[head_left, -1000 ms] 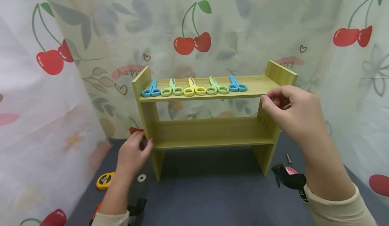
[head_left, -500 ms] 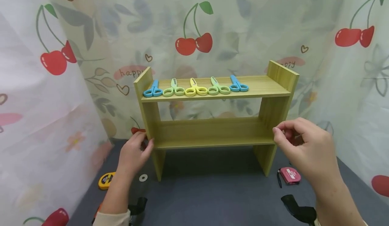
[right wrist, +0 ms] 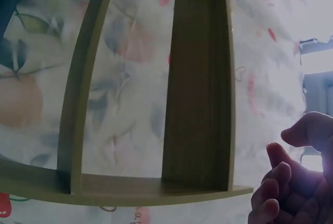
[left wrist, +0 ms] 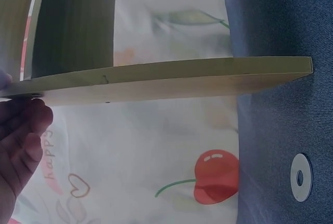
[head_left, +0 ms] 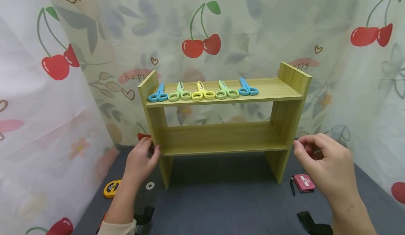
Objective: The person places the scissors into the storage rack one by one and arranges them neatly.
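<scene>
- The light-green two-tier wooden shelf rack (head_left: 221, 122) is found standing upright on the dark grey worktop (head_left: 221, 207), apparently assembled; five plastic-handled scissors (head_left: 202, 91) are lined up on its top board.
- The left hand (head_left: 140, 159) is pressed against the left side panel, fingers loosely curled, nothing gripped.
- The right hand (head_left: 326, 164) is held just beside the right panel, apart from it; its fingertips are pinched together, and whether a small part is held cannot be told.
- A white flat washer (head_left: 150, 185) is left loose near the left foot.
- Open room is noted in front; curtains close in behind and at both sides.

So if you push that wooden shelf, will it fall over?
Probably not easily. The shelf stands on two wide side boards on the flat table, so it would likely slide rather than tip. It looks stiff. A hard shove could shake the scissors lying loose on top.
</scene>
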A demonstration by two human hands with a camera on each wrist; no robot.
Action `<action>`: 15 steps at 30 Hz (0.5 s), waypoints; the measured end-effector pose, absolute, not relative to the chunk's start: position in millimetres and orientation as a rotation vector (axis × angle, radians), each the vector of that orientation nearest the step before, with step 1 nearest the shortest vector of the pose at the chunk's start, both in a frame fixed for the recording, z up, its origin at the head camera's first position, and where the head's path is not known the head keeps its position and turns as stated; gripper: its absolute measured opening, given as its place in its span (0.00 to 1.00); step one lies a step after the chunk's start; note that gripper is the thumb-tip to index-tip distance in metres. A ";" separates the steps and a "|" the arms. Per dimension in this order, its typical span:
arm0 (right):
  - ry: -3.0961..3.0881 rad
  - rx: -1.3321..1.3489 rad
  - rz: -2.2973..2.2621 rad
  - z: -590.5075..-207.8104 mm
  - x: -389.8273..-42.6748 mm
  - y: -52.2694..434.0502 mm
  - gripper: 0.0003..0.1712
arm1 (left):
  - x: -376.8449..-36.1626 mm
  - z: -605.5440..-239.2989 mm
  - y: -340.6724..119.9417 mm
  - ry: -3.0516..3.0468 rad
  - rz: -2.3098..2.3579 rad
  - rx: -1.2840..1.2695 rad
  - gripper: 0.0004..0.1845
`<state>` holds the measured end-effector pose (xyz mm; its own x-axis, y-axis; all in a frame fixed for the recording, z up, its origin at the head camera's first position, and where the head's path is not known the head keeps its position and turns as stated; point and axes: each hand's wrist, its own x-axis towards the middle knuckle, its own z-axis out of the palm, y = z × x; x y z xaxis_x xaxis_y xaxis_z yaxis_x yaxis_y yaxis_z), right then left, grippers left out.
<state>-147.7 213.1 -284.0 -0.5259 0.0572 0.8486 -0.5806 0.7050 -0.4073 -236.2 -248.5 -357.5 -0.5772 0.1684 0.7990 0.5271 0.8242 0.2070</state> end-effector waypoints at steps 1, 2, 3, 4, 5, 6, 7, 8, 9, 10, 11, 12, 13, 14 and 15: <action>-1.980 0.388 0.846 -285.6 -149.1 214.2 0.06 | -236.1 -357.3 -248.7 -2.166 -0.544 -0.509 0.08; -1.985 0.372 0.842 -286.9 -150.5 215.2 0.06 | -236.0 -357.0 -248.9 -2.167 -0.542 -0.509 0.08; -1.991 0.360 0.840 -287.9 -151.8 216.0 0.06 | -235.9 -356.8 -249.1 -2.167 -0.539 -0.509 0.08; -1.998 0.354 0.832 -288.8 -153.3 216.8 0.06 | -235.8 -356.6 -249.2 -2.166 -0.536 -0.510 0.08; -2.005 0.346 0.824 -289.6 -154.5 217.5 0.05 | -235.7 -356.5 -249.1 -2.165 -0.533 -0.510 0.08; -2.011 0.340 0.822 -290.4 -155.7 218.1 0.05 | -235.6 -356.5 -249.3 -2.162 -0.530 -0.510 0.08; -2.019 0.334 0.824 -291.2 -156.6 218.6 0.05 | -235.3 -356.5 -249.3 -2.159 -0.528 -0.511 0.08; -2.028 0.328 0.821 -291.9 -157.3 219.2 0.05 | -235.1 -356.7 -249.5 -2.155 -0.526 -0.511 0.08; -2.038 0.320 0.818 -292.7 -158.0 219.9 0.05 | -234.9 -356.9 -249.6 -2.151 -0.525 -0.512 0.08; -2.043 0.313 0.816 -293.2 -158.5 220.9 0.04 | -234.9 -357.1 -249.8 -2.146 -0.525 -0.515 0.08; -2.049 0.301 0.813 -293.5 -158.9 222.3 0.04 | -234.9 -357.3 -249.9 -2.143 -0.528 -0.515 0.08; -2.049 0.294 0.811 -293.9 -159.4 223.9 0.03 | -235.1 -357.5 -250.0 -2.142 -0.532 -0.516 0.08; -2.048 0.288 0.800 -294.3 -160.1 226.1 0.03 | -235.2 -357.5 -250.1 -2.142 -0.537 -0.514 0.08; -2.045 0.283 0.786 -294.5 -160.9 228.6 0.02 | -235.5 -357.6 -250.3 -2.146 -0.546 -0.512 0.08; -2.044 0.280 0.774 -294.5 -161.8 231.2 0.02 | -235.7 -357.6 -250.5 -2.153 -0.554 -0.507 0.08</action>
